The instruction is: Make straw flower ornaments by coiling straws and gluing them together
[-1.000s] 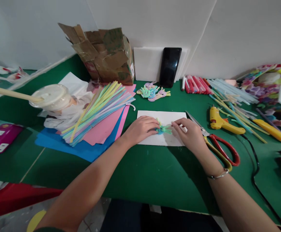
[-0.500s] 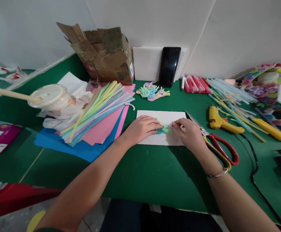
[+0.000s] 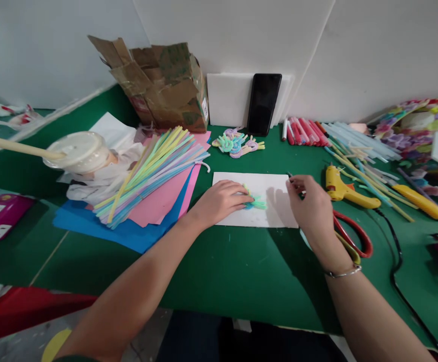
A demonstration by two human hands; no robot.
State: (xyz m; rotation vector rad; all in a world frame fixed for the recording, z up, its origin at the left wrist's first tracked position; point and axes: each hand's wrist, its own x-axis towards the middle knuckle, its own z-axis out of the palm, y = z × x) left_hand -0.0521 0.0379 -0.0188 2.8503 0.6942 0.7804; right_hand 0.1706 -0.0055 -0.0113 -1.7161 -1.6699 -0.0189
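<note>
A white rectangular board (image 3: 241, 218) lies on the green table. On it rests a small green, blue and yellow piece of bent pipe cleaners (image 3: 258, 203). My left hand (image 3: 228, 200) is closed over the left part of this piece, its fingertips holding it against the board. Past the board's right edge, my right hand (image 3: 309, 201) hovers over the scissors, fingers curled with thumb and forefinger near each other. Whatever is between them is hidden. The red and yellow handles of the scissors (image 3: 354, 234) show beside my right wrist; most of the blades are covered.
A yellow glue gun (image 3: 349, 190) with a black cord (image 3: 395, 256) and a yellow cutter (image 3: 422, 202) lie right. Markers (image 3: 305, 131), twisted pipe-cleaner shapes (image 3: 236, 142) and a propped phone (image 3: 264, 103) stand behind. Left are pipe cleaners (image 3: 158, 168), a lidded cup (image 3: 78, 151) and a cardboard box (image 3: 166, 90).
My right hand has moved right, away from the pipe-cleaner piece and over the scissors, covering their blades. My left hand stays nearly in place on the piece.
</note>
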